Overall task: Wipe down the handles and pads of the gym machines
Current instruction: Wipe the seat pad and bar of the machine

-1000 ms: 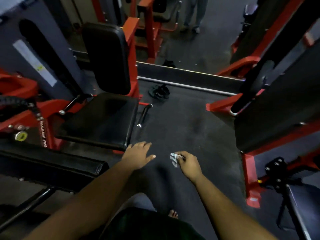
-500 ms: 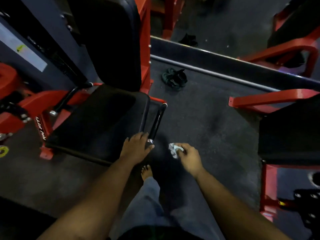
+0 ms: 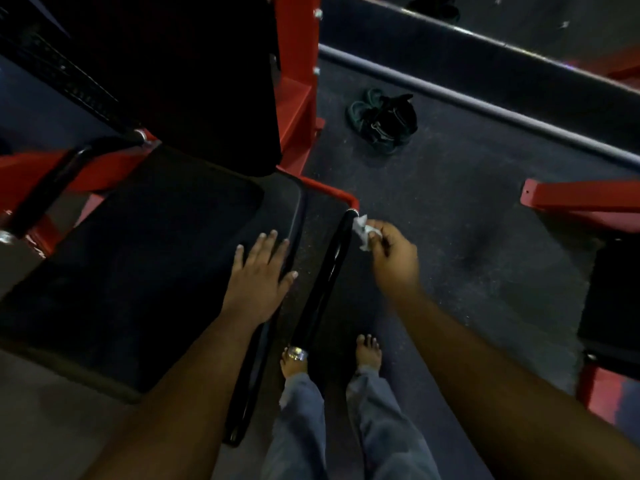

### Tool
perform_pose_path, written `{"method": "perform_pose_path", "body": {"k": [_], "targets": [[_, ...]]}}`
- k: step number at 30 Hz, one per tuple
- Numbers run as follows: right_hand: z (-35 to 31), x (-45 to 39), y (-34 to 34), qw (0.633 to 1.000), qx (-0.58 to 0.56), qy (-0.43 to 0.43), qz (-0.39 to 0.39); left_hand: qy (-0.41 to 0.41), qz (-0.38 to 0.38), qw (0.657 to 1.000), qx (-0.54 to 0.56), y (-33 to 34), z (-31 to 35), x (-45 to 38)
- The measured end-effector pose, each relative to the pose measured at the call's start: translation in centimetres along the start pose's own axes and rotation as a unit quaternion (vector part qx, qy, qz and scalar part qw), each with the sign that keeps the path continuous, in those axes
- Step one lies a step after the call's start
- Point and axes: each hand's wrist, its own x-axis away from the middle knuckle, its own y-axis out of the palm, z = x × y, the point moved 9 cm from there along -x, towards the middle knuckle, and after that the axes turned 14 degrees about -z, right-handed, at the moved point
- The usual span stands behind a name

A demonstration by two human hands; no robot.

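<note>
Dim indoor shot, underexposed overall. Black seat pad (image 3: 145,258) and back pad (image 3: 166,74) crush to near-black, little texture. Weak light falls from upper right; a thin glare streak runs along the glossy black handle (image 3: 329,271) and the metal floor rail (image 3: 485,109). Right hand (image 3: 394,258) slightly motion-blurred. Wide-angle bending at edges; forearms smear soft near the bottom corners. Grainy rubber floor (image 3: 467,254).

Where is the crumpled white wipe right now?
In the head view, right of centre, the crumpled white wipe is pinched in the right hand, against the far end of the glossy black handle bar beside the black seat pad.
</note>
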Motion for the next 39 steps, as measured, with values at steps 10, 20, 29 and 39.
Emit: {"method": "perform_pose_path", "body": {"k": [10,20,29,39], "targets": [[3.1,-9.5,4.7,0.969,0.192,0.038,-0.152,-0.003,0.048,0.998,-0.03,2.2,-1.2,-2.2],[-1.3,4.5,8.9,0.938,0.224,-0.162,-0.207,-0.011,0.032,0.998,-0.052,2.1,-0.9,-2.3],[-1.3,-7.5,2.9,0.983,0.136,-0.05,-0.115,-0.013,0.035,0.997,-0.06,2.1,-0.9,-2.3],[-1.0,-0.5,7.2,0.974,0.178,-0.056,-0.132,-0.013,0.038,0.998,-0.053,1.9,-0.8,-2.2]]}}
